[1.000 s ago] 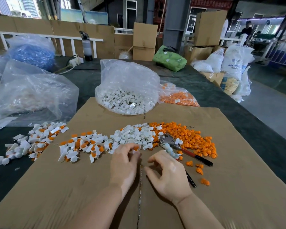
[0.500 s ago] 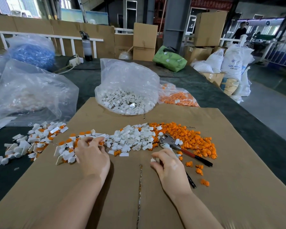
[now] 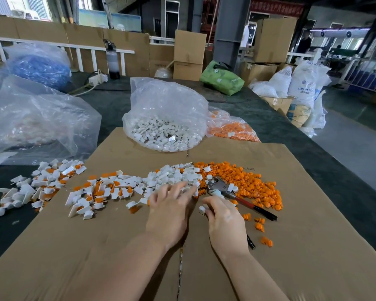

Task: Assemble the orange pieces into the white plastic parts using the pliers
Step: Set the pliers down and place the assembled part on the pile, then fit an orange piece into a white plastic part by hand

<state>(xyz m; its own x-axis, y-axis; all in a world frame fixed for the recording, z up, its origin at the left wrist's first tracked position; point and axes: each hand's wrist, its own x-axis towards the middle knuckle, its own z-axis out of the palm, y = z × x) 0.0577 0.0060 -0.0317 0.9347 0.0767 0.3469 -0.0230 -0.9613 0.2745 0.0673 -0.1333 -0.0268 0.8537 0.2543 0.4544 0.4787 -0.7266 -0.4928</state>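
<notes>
Head view looks down on my hands over the cardboard sheet (image 3: 291, 246) on the counter (image 3: 276, 131). My left hand (image 3: 170, 210) stretches forward, fingers loosely spread, tips touching the white plastic parts (image 3: 174, 178). My right hand (image 3: 223, 218) curls round the pliers (image 3: 220, 187) handle and pinches one white piece (image 3: 202, 209). Orange pieces (image 3: 252, 185) lie heaped just beyond.

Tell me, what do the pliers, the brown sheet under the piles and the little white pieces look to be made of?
Pliers: dull grey metal head, handles in red and black coating, probably rubber or plastic. Brown sheet: matte corrugated cardboard, judging by its fold seam and printed mark. White pieces: smooth moulded plastic, slightly glossy.
</notes>
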